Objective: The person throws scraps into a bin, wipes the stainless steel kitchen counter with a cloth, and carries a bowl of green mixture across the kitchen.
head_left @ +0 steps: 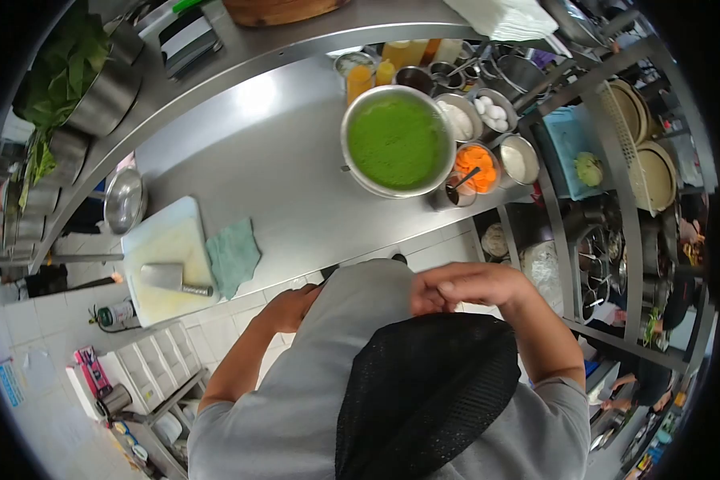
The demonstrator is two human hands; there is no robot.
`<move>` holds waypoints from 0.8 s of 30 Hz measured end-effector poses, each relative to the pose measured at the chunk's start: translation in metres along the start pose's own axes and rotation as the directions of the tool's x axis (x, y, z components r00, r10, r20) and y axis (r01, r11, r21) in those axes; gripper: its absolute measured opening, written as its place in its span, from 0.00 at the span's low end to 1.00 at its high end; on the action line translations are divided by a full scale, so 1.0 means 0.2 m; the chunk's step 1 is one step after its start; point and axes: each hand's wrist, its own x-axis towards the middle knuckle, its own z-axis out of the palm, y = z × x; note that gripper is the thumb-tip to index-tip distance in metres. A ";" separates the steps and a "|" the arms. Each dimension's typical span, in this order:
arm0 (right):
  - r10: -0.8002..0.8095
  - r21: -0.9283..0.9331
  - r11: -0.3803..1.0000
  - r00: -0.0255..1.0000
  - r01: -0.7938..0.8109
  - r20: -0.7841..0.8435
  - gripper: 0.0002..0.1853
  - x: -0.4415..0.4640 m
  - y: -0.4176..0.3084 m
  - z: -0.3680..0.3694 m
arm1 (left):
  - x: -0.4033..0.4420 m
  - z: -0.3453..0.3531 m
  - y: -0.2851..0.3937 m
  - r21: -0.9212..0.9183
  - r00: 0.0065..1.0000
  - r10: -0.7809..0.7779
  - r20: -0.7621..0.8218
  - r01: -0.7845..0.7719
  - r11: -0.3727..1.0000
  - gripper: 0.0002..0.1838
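My left hand (pixel 290 310) is at the left side of my grey shirt, against the waist; its fingers are mostly hidden by the cloth. In front of my chest, my right hand (pixel 464 286) is raised with its fingers curled inward, and whatever they may hold is hidden. Neither hand touches the steel counter (pixel 296 200). Beyond the right hand stands a large metal bowl (pixel 448 132) full of a bright green mass (pixel 396 140). A cleaver (pixel 164 277) lies on a white cutting board (pixel 172 232), beside a folded green cloth (pixel 232 256).
Right of the bowl crowd containers of orange slices (pixel 476 168), eggs (pixel 492 112) and white powder (pixel 520 162). Bottles (pixel 360 82) line the back. An overhead shelf (pixel 256 58) runs across the far side. At the left stands a steel bowl (pixel 126 200). A rack (pixel 564 280) stands at right.
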 end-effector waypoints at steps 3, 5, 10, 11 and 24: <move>0.007 0.109 0.994 0.998 0.001 -0.068 0.31 0.10 0.08 -0.05 | -0.02 0.02 -0.04 -0.011 0.998 0.043 -0.045 -0.044 0.999 0.45; 0.015 0.135 0.991 0.988 0.006 -0.152 0.28 0.19 0.16 -0.11 | -0.04 0.00 -0.03 0.001 1.000 0.015 -0.014 -0.015 1.000 0.45; 0.067 -0.403 0.856 0.841 -0.325 -0.536 0.24 0.38 0.54 -0.28 | -0.08 0.03 -0.09 -0.097 0.999 0.033 0.024 -0.030 0.995 0.44; -0.014 -0.600 0.682 0.813 -0.418 -0.583 0.24 0.41 0.65 -0.31 | -0.10 0.04 -0.11 -0.194 1.000 0.025 0.002 -0.025 0.981 0.47; -0.064 -0.638 0.503 0.711 -0.583 -0.700 0.18 0.47 1.55 -0.18 | -0.14 0.54 -0.88 -0.160 0.908 -0.171 0.383 0.248 0.955 0.71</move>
